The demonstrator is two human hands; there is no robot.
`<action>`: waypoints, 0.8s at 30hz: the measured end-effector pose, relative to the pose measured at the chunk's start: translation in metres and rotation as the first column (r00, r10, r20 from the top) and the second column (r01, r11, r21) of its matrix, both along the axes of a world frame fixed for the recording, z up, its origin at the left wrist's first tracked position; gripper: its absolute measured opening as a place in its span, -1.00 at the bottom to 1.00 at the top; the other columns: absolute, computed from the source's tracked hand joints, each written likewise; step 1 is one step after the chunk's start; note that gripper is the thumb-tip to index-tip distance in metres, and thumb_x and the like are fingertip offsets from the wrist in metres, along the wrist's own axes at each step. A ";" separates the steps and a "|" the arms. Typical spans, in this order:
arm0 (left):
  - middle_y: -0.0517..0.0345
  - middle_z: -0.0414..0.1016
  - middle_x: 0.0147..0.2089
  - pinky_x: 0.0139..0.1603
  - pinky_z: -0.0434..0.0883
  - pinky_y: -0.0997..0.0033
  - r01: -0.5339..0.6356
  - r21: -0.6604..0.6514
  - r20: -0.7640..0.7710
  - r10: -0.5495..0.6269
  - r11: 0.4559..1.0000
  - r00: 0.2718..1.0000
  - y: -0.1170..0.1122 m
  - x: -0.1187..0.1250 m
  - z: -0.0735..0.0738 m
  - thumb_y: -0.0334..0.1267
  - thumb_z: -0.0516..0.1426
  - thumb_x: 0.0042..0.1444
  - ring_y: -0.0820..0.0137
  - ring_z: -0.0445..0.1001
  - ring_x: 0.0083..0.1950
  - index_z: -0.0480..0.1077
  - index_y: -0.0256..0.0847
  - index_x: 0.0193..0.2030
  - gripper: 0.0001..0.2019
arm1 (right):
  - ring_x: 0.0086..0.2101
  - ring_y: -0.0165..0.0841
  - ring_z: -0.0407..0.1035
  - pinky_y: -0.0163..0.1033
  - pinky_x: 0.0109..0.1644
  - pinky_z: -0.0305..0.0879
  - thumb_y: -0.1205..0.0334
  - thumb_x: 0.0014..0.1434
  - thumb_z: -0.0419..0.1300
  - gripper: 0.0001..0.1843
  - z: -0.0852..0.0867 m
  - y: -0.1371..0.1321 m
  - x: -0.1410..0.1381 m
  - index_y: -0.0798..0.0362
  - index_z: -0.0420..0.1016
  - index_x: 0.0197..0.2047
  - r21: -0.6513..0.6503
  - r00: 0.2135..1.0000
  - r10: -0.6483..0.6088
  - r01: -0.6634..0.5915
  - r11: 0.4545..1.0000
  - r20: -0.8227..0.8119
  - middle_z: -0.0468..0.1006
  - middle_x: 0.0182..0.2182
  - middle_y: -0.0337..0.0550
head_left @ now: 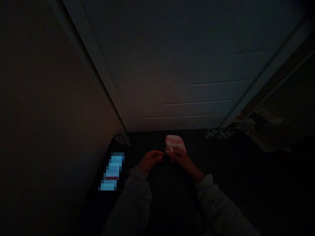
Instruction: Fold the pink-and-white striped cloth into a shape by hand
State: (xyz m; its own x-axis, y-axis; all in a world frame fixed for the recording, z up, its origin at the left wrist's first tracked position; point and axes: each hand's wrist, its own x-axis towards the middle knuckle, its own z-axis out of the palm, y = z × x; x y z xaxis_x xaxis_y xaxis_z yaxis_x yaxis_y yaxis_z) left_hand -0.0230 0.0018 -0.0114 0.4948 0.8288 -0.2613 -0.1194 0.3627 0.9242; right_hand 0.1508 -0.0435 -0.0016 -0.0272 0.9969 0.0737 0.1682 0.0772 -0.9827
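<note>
In the dim light, a small pink-and-white striped sock rests on the dark table, its rounded end pointing away from me. My right hand is closed on the near edge of the sock. Close to it on the left, my left hand has its fingers pinched together by a thin, shiny piece that reaches toward the sock's edge. That piece is too dark and small to name. Both fingertips nearly meet in front of the sock.
Several shiny rings lie in a heap at the table's back left, and more rings at the back right. A lit, blurred-out screen lies left. Behind stands a white door with hearts. Crumpled material sits right.
</note>
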 end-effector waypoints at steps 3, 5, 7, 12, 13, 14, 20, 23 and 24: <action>0.16 0.42 -0.47 -0.36 0.22 0.45 0.008 0.010 -0.018 -0.008 1.000 1.000 0.000 0.000 -0.001 -0.23 0.28 -0.29 0.53 0.31 -0.46 0.41 -0.31 -0.34 -0.68 | -0.35 -0.40 0.29 -0.32 -0.36 0.24 -0.05 0.06 0.02 -0.62 -0.003 0.001 0.001 0.07 0.47 -0.45 -0.037 0.998 -0.016 0.014 0.999 -0.063 0.35 -0.28 -0.18; 0.16 0.43 -0.46 -0.35 0.22 0.44 0.017 0.015 -0.024 -0.017 1.000 1.000 0.000 0.000 -0.001 -0.23 0.28 -0.29 0.53 0.32 -0.46 0.42 -0.31 -0.35 -0.69 | -0.34 -0.40 0.29 -0.31 -0.34 0.24 -0.03 0.05 0.03 -0.64 -0.004 0.002 0.001 0.07 0.46 -0.47 -0.020 0.999 -0.017 0.016 1.000 -0.027 0.35 -0.32 -0.18; 0.17 0.42 -0.47 -0.35 0.22 0.45 0.023 0.021 -0.026 -0.022 1.000 0.999 0.000 0.000 0.000 -0.23 0.28 -0.29 0.53 0.32 -0.46 0.42 -0.31 -0.35 -0.69 | -0.33 -0.38 0.29 -0.30 -0.32 0.24 0.00 0.05 0.05 -0.67 -0.004 0.003 0.002 0.07 0.46 -0.46 0.008 0.999 -0.015 0.014 1.000 0.034 0.37 -0.33 -0.17; 0.16 0.44 -0.46 -0.34 0.23 0.43 0.034 0.031 -0.031 -0.033 0.999 0.999 -0.001 0.000 0.001 -0.25 0.29 -0.31 0.52 0.33 -0.45 0.42 -0.31 -0.33 -0.67 | -0.31 -0.35 0.30 -0.27 -0.26 0.24 0.04 0.03 0.08 -0.72 -0.003 0.003 0.002 0.07 0.46 -0.43 0.043 0.994 -0.034 0.029 0.999 0.107 0.40 -0.35 -0.17; 0.15 0.44 -0.45 -0.33 0.24 0.43 0.041 0.035 -0.035 -0.040 0.999 0.999 -0.001 0.000 0.001 -0.24 0.29 -0.31 0.51 0.33 -0.45 0.42 -0.31 -0.32 -0.67 | -0.31 -0.35 0.30 -0.26 -0.25 0.23 0.05 0.03 0.09 -0.73 -0.002 0.003 0.002 0.07 0.46 -0.43 0.052 0.993 -0.038 0.033 0.998 0.116 0.40 -0.35 -0.17; 0.15 0.45 -0.45 -0.34 0.24 0.42 0.048 0.040 -0.039 -0.047 0.998 0.998 -0.001 0.000 0.000 -0.24 0.29 -0.30 0.51 0.33 -0.44 0.41 -0.31 -0.32 -0.66 | -0.31 -0.35 0.30 -0.26 -0.24 0.23 0.05 0.03 0.09 -0.73 -0.002 0.002 0.001 0.08 0.46 -0.43 0.062 0.991 -0.044 0.037 0.997 0.124 0.41 -0.35 -0.17; 0.14 0.45 -0.46 -0.35 0.25 0.42 0.066 0.052 -0.058 -0.063 0.996 0.996 -0.001 0.003 0.000 -0.24 0.28 -0.27 0.49 0.35 -0.45 0.40 -0.31 -0.32 -0.67 | -0.38 -0.37 0.27 -0.27 -0.27 0.20 0.08 0.10 -0.01 -0.70 0.003 0.000 -0.003 0.07 0.41 -0.48 0.131 0.967 -0.131 0.104 0.986 0.218 0.37 -0.46 -0.19; 0.14 0.45 -0.46 -0.35 0.26 0.41 0.098 0.072 -0.072 -0.092 0.993 0.993 -0.001 0.004 0.001 -0.24 0.26 -0.25 0.50 0.35 -0.46 0.40 -0.31 -0.30 -0.68 | -0.39 -0.36 0.27 -0.25 -0.28 0.19 0.08 0.11 -0.02 -0.68 0.002 0.001 -0.004 0.07 0.40 -0.50 0.145 0.954 -0.166 0.133 0.980 0.250 0.37 -0.48 -0.19; 0.15 0.45 -0.47 -0.35 0.26 0.41 0.104 0.075 -0.075 -0.098 0.992 0.992 -0.001 0.004 0.000 -0.24 0.26 -0.24 0.50 0.35 -0.46 0.40 -0.31 -0.30 -0.69 | -0.38 -0.35 0.27 -0.25 -0.28 0.19 0.08 0.11 -0.02 -0.69 0.001 0.001 -0.004 0.07 0.41 -0.49 0.141 0.954 -0.170 0.138 0.980 0.247 0.37 -0.47 -0.18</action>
